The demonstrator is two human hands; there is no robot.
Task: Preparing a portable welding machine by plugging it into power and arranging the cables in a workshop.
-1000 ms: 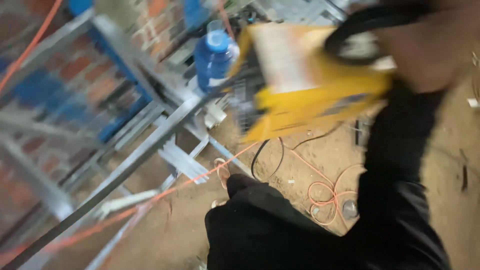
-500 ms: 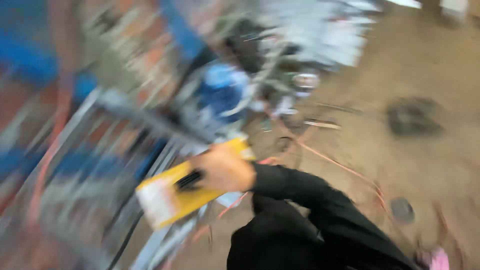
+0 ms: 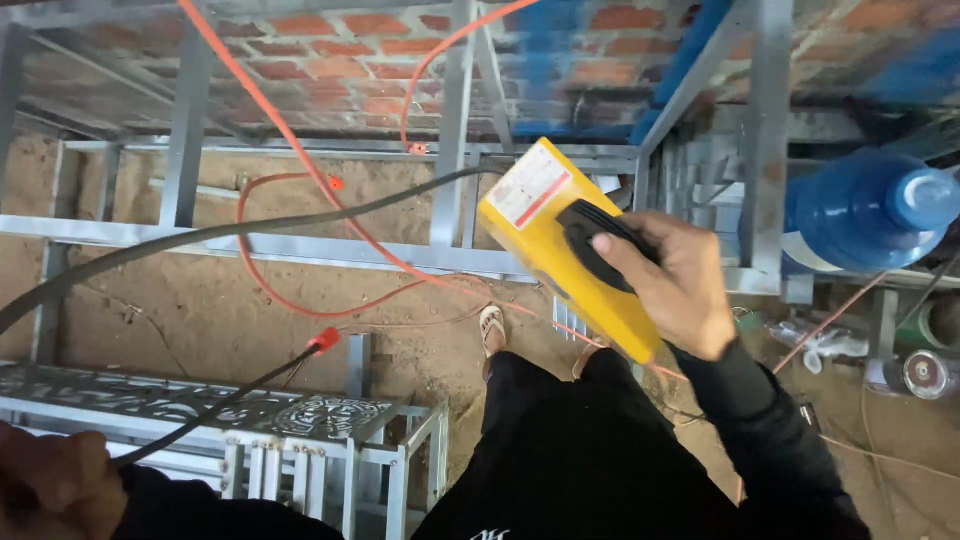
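Fingers (image 3: 640, 262) curled round the yellow box's (image 3: 565, 245) black handle (image 3: 592, 240) — metal frames (image 3: 440, 258) and cables (image 3: 300, 222) below.

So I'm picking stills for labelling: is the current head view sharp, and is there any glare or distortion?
Head view: sharp, with no motion blur on the yellow box or the right hand; soft, even daylight without glare; wide-angle bending of the metal frame towards the edges; the left hand is cropped at the corner.
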